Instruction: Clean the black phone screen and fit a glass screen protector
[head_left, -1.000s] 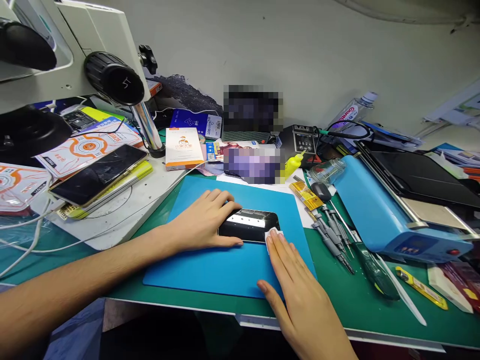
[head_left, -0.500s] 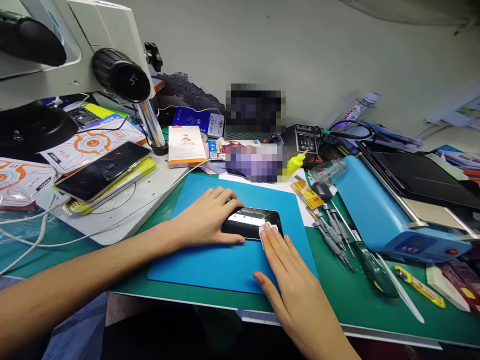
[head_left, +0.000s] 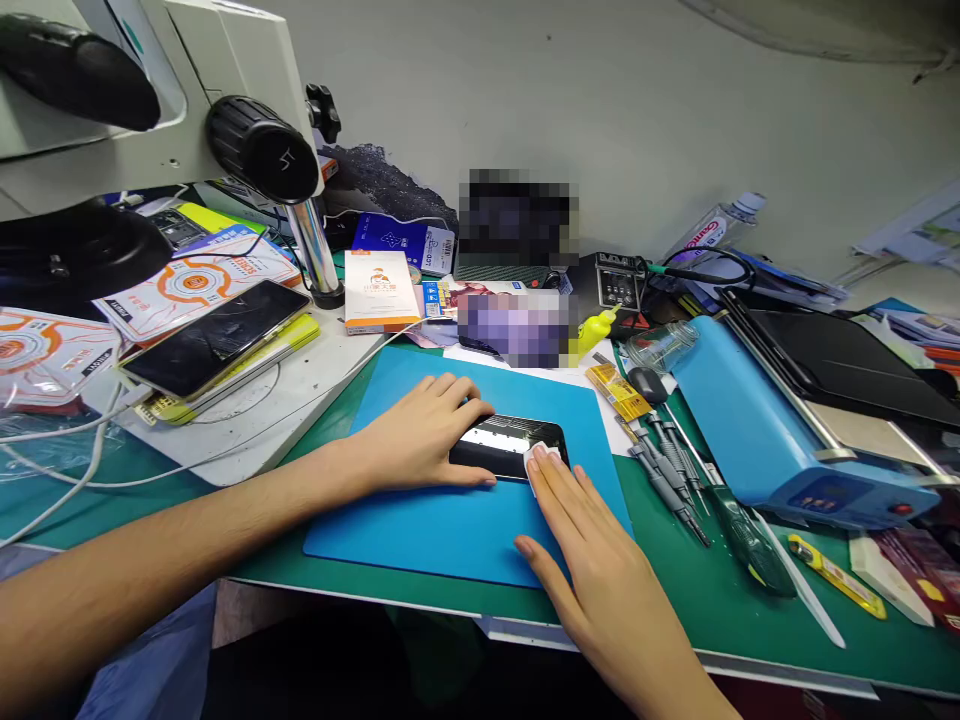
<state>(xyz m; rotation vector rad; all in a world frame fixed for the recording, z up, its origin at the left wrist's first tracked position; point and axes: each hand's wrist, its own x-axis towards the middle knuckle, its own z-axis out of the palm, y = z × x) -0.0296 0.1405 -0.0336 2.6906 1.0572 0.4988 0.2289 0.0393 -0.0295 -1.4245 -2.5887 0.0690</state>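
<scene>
A black phone (head_left: 511, 438) lies face up on a blue mat (head_left: 420, 540), with a bright reflection across its glass. My left hand (head_left: 420, 435) grips the phone's left end, thumb along the near edge and fingers at the far edge. Under the fingertips of my right hand (head_left: 600, 565) is a small white wipe (head_left: 553, 451), pressed against the right end of the screen. The fingers of that hand are straight and together, its thumb held apart from the phone. Part of the wipe is hidden by the fingers.
On the left, a microscope (head_left: 262, 150) stands over boxes and another phone (head_left: 217, 338). To the right are several screwdrivers (head_left: 671, 480), a blue machine (head_left: 750, 420), a yellow cutter (head_left: 836, 575) and a white stick (head_left: 802, 580). A yellow bottle (head_left: 596, 328) stands behind the mat.
The whole view has shifted slightly, so things appear a little further right. Both hands keep nearly the same places on the phone and wipe.
</scene>
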